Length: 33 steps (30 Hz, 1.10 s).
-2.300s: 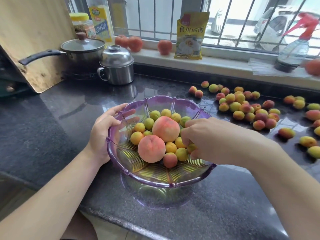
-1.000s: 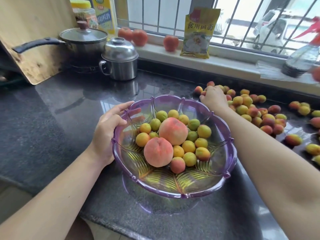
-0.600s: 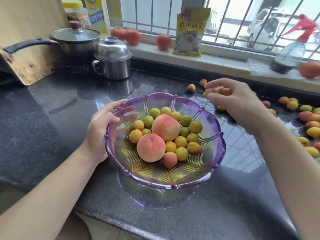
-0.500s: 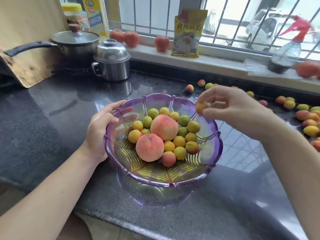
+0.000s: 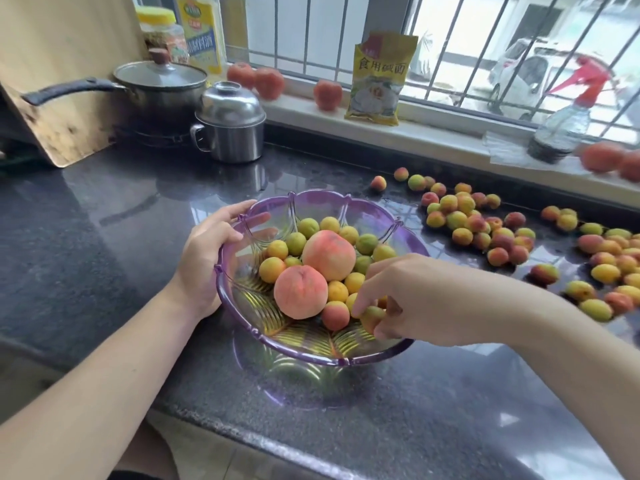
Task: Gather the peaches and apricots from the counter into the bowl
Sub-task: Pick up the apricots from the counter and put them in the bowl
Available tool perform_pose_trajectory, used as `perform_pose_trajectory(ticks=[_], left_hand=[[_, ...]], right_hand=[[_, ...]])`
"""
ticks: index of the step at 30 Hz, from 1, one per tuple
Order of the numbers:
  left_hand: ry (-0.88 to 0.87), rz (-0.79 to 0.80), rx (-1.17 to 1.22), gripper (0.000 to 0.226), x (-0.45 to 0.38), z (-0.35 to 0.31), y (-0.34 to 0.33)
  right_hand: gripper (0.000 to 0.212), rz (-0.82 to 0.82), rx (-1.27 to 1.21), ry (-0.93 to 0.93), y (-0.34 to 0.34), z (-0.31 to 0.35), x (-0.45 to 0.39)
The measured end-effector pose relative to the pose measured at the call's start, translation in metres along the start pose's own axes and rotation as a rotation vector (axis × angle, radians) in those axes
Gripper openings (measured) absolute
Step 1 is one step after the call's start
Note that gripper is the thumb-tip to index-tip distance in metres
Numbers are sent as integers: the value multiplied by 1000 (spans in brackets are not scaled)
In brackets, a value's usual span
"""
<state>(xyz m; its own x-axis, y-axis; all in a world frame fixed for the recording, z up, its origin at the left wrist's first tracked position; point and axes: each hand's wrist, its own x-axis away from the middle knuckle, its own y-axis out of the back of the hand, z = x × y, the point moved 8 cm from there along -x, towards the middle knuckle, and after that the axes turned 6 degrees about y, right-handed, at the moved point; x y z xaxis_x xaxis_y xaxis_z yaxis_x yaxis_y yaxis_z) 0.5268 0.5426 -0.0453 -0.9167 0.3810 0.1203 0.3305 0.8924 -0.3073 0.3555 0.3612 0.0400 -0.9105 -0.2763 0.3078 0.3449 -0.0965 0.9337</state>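
Moved down from above the far rim into the bowl (image 5: 239,317): right hand (image 5: 412,299), fingers (image 5: 360,296) pinching an apricot (image 5: 373,317) among the fruit. Left hand (image 5: 204,251) gripping the bowl's left rim. Farther right on the dark surface (image 5: 104,237), loose apricots (image 5: 478,223) scattered.

Home kitchen, dark stone counter (image 5: 86,244), lidded saucepan (image 5: 159,88) on a burner, leaning cutting board (image 5: 62,64), barred window (image 5: 450,46)

Blurred red fruit (image 5: 604,156) (perhaps peaches), cut off right
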Motion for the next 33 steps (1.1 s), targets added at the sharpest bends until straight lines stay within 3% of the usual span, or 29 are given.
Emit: perform_pose_trajectory(ticks=[5, 11, 24, 26, 29, 31, 33], left_hand=[[3, 5, -33, 59, 1, 0, -2], [8, -1, -28, 59, 1, 0, -1], [-3, 3, -28, 59, 1, 0, -1], [-9, -2, -27, 59, 1, 1, 0], [-21, 1, -38, 60, 1, 0, -1], [-25, 8, -38, 60, 1, 0, -2], [-29, 8, -43, 60, 1, -1, -2]], right_hand=[[37, 95, 43, 5, 2, 2, 0], [22, -35, 27, 1, -4, 0, -11], [28, -61, -11, -20, -1, -4, -9], [25, -146, -119, -54, 19, -15, -3], [4, -475, -283, -167, 61, -59, 3], [11, -681, -319, -301, 72, -105, 0], [17, -712, -299, -455, 62, -152, -18]])
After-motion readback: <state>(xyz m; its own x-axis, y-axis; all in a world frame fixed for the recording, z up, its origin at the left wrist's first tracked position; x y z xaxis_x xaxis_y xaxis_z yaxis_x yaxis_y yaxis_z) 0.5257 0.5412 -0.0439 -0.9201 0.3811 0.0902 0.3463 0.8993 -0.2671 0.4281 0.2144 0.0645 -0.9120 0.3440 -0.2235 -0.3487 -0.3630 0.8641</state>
